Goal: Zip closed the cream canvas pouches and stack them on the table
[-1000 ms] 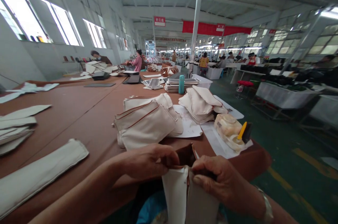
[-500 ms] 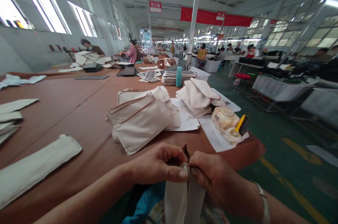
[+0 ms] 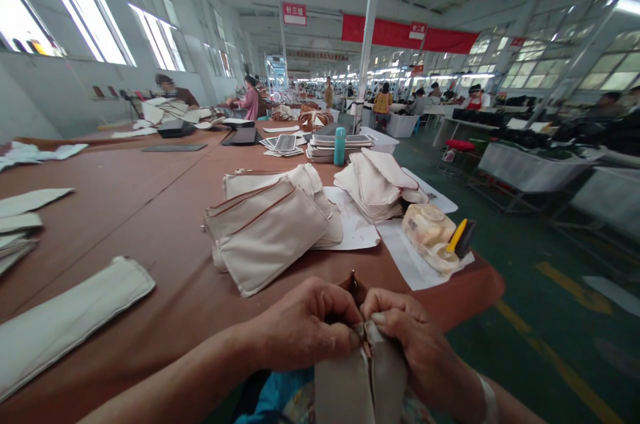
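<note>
A cream fabric piece [image 3: 343,387] with a seam or slit down its middle hangs over my lap at the bottom centre. My left hand [image 3: 315,324] pinches its top edge left of the slit, thumb and forefinger pressed together. On the other side of the slit my right hand [image 3: 417,337] pinches the top edge too. Between them the slit stands slightly apart and shows brown inside. A brown tab with a small metal bit [image 3: 354,283] rises just behind my fingertips. Beyond my hands lies a stack of cream pouches [image 3: 273,231] with brown trim.
The brown table [image 3: 165,231] carries more cream pieces [image 3: 370,184], a teal bottle [image 3: 339,146], and a stained plastic container [image 3: 427,227] with a yellow-handled brush [image 3: 457,236] at the right corner. A long cream piece [image 3: 75,317] lies left. People sit farther back.
Both hands have shifted slightly, and the fabric's top edge is spread wider, showing more brown in the slit. My right fingers have turned inward over the edge.
</note>
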Available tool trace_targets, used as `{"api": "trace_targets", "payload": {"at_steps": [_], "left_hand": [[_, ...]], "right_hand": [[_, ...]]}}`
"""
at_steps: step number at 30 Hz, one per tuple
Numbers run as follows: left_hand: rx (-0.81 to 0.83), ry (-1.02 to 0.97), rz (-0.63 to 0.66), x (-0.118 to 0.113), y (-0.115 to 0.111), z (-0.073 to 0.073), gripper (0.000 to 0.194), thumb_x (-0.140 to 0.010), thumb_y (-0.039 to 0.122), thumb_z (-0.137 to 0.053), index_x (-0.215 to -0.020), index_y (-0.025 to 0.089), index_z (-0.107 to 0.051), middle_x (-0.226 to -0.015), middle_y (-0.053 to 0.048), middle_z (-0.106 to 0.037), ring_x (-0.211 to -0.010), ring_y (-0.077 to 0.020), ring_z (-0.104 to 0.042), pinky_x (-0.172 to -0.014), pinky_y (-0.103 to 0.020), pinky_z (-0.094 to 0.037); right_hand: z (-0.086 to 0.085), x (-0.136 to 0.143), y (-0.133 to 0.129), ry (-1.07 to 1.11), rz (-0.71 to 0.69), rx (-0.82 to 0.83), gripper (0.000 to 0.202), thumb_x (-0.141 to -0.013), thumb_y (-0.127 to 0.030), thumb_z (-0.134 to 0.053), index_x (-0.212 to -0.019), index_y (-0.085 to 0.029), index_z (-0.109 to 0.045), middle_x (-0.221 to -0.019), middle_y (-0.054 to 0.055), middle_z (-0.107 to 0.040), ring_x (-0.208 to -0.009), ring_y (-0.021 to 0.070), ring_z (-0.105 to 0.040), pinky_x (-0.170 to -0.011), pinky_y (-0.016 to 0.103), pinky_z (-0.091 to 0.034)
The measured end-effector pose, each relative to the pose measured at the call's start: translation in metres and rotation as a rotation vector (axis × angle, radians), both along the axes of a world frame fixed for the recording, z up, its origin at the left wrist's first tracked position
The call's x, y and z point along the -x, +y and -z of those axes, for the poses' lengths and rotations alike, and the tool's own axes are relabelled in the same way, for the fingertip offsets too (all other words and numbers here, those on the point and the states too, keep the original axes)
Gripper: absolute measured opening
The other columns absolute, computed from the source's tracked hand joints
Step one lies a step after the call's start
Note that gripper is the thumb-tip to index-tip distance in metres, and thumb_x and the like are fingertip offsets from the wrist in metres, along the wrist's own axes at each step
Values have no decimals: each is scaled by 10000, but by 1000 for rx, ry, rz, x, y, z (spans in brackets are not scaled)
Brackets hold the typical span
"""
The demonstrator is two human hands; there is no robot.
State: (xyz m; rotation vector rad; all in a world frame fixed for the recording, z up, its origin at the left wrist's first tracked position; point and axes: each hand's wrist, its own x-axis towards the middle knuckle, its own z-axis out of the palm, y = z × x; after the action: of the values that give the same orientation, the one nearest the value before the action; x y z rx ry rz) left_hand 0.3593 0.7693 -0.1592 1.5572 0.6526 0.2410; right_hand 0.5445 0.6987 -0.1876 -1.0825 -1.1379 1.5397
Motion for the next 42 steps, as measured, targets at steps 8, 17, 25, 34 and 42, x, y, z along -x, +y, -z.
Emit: {"api": "trace_targets", "payload": {"at_steps": [8,17,25,34,42], "left_hand": [[1,-38,-56,0,-1,4,69,-727,187,-617,-752,123,-616,-639,44,-484,-549,-67,-332,-475,-187,-237],[89,-75,-29,-1,3,2,221,-729,317,-694,-771,106,-641,-679,10,-540,-602,-93,-392,-520,-198,-269],[-28,44,-56,-5,4,9,148,-751,260,-642,-752,112,-636,-614,41,-482,-523,-65,-321,-445,-192,-208],[-358,131,-58,-11,-5,-1,64,-714,134,-502,-679,134,-555,-634,43,-440,-595,-78,-366,-485,-186,-228],[47,-22,-52,1,-2,9,174,-747,282,-586,-772,117,-636,-662,6,-520,-551,-90,-383,-471,-193,-262]], "right_hand": [[-17,-2,2,-56,-115,-69,307,-774,-393,-699,-750,-164,-496,-651,-42,-445,-590,92,-330,-521,209,-242],[-13,-1,0,-106,-78,-14,136,-809,-262,-582,-747,-155,-524,-646,-40,-425,-585,94,-310,-513,219,-235],[-17,0,-1,-45,-89,43,156,-783,-281,-592,-729,-168,-499,-609,-59,-382,-534,81,-265,-473,214,-193],[-5,2,-2,-313,37,-162,101,-852,-240,-583,-801,-160,-547,-675,-37,-469,-614,108,-380,-543,225,-299],[2,0,-7,-109,1,-201,70,-866,-208,-601,-803,-182,-614,-737,-25,-513,-681,118,-427,-626,230,-347]]}}
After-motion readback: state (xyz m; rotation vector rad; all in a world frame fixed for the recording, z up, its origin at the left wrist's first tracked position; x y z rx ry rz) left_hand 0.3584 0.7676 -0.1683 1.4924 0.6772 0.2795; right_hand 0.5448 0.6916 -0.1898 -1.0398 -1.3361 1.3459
